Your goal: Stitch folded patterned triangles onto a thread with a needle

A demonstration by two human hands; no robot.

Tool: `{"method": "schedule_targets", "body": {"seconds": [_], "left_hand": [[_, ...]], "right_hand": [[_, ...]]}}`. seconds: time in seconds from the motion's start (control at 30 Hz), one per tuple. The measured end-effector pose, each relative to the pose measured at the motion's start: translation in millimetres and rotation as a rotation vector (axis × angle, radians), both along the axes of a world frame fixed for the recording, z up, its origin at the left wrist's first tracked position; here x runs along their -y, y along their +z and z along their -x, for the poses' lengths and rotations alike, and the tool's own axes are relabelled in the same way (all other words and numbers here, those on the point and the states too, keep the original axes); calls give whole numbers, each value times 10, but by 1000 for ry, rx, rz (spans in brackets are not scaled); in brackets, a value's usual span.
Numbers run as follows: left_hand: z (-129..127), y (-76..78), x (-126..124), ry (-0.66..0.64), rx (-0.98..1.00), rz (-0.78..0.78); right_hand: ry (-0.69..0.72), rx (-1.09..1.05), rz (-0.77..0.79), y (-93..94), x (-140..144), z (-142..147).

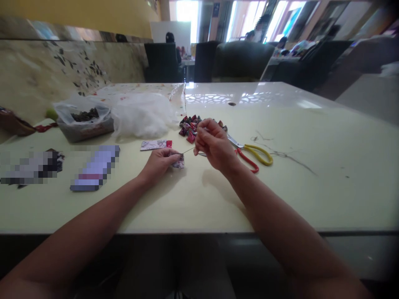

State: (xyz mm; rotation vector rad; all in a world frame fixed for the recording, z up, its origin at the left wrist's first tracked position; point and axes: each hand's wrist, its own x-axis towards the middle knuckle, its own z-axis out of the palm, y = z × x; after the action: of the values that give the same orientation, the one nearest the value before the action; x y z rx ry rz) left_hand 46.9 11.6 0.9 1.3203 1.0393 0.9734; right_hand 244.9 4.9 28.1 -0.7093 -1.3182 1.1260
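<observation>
My left hand (159, 164) is closed, thumb and fingers pinching a small piece of patterned fabric (178, 162) just above the table. From the fabric a dark thread (188, 150) runs taut to my right hand (213, 143), which is raised with its fingertips pressed together on it. Whether a needle is between those fingertips I cannot make out. Behind my right hand lies a pile of small sewn fabric pieces (190, 128), red, dark and floral, partly hidden. Flat beyond my left hand is a strip of floral and red fabric (155, 144).
Scissors (255, 153) with red and yellow handles lie right of my right hand, near loose threads (288, 158). White stuffing (145, 116) and a plastic bag (84, 120) with dark contents stand back left. A blurred phone-like object (96, 168) lies left. Chairs (243, 60) and people are beyond the table.
</observation>
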Motion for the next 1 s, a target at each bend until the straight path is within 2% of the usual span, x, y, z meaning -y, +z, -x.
{"method": "schedule_targets", "body": {"seconds": [0.17, 0.37, 0.5, 0.57, 0.67, 0.73, 0.8, 0.87, 0.93, 1.0], "left_hand": [[30, -9, -57, 58, 35, 49], [73, -16, -112, 93, 70, 60], [75, -15, -124, 91, 83, 55], [68, -1, -116, 93, 87, 65], [58, 16, -100, 87, 104, 96], [56, 14, -95, 70, 123, 99], [57, 2, -91, 39, 135, 73], [57, -12, -86, 0, 129, 36], [54, -22, -78, -22, 127, 14], [50, -24, -73, -22, 141, 17]], "right_hand": [[-285, 48, -45, 26, -142, -251], [-548, 139, -177, -109, -395, -586], [-714, 134, -238, -118, -445, -646], [-735, 109, -237, -89, -408, -593], [-593, 136, -151, -69, -312, -422], [-413, 187, -26, -99, -247, -269], [-174, 251, 118, -159, -191, -110], [-22, 293, 204, -224, -146, 29], [47, 325, 220, -267, -112, 125], [54, 323, 193, -277, -89, 172]]}}
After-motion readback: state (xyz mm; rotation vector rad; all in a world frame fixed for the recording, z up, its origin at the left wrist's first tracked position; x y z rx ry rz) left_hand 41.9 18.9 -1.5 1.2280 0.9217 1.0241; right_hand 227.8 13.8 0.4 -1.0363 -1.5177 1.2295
